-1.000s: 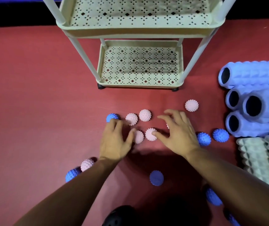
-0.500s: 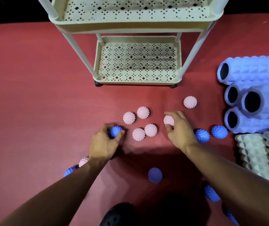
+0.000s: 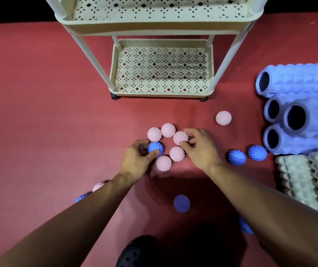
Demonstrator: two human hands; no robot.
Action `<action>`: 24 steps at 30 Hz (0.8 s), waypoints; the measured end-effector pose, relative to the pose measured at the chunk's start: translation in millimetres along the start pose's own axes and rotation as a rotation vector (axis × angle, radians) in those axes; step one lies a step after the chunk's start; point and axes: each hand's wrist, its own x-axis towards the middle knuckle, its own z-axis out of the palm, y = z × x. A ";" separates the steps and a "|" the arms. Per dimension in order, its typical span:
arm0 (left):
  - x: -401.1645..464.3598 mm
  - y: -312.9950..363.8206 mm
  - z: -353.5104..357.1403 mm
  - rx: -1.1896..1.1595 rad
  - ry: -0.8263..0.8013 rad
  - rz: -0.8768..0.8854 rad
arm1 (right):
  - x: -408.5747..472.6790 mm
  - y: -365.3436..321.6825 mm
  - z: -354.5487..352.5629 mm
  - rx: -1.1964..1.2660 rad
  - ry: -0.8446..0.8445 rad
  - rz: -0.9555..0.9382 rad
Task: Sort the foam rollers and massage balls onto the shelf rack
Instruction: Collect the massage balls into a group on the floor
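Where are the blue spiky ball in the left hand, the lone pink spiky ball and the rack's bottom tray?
blue spiky ball (image 3: 155,147), head view, top.
lone pink spiky ball (image 3: 223,118), head view, centre.
bottom tray (image 3: 162,94), head view, front rim.

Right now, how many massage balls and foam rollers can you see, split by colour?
Pink massage balls: 7, one in the right hand, one partly hidden by the left arm
Blue massage balls: 6, one in the left hand, two partly hidden by the arms
Lavender foam rollers: 4
Grey-green foam rollers: 2, cut off at the edge
Total: 19
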 end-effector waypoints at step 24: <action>-9.6 -10.6 -69.8 0.514 -0.097 0.414 | -41.2 -0.7 -0.7 -0.205 -0.020 -0.623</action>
